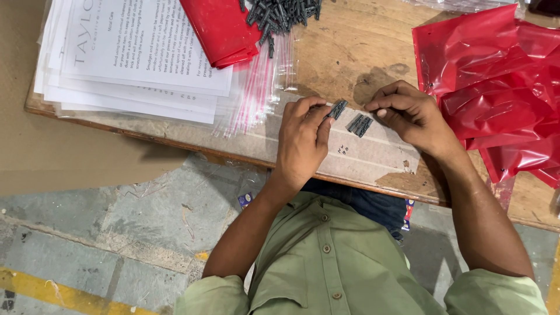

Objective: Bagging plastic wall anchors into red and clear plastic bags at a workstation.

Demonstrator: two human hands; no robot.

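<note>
My left hand [303,137] pinches a few small dark grey plastic plugs [337,109] between thumb and fingertips, just above the wooden table [344,46]. Beside them, a few more grey plugs [360,125] lie together on the table. My right hand [408,114] rests on the table just to their right, its fingertips curled and touching or nearly touching them. A larger heap of the same grey plugs [283,13] lies at the far edge of the table.
A stack of printed white sheets [131,52] lies at the left. Clear plastic bags with red strips [256,93] are spread next to it. Red plastic pouches are piled at the right [496,87] and one at the top [224,29]. Stone floor below.
</note>
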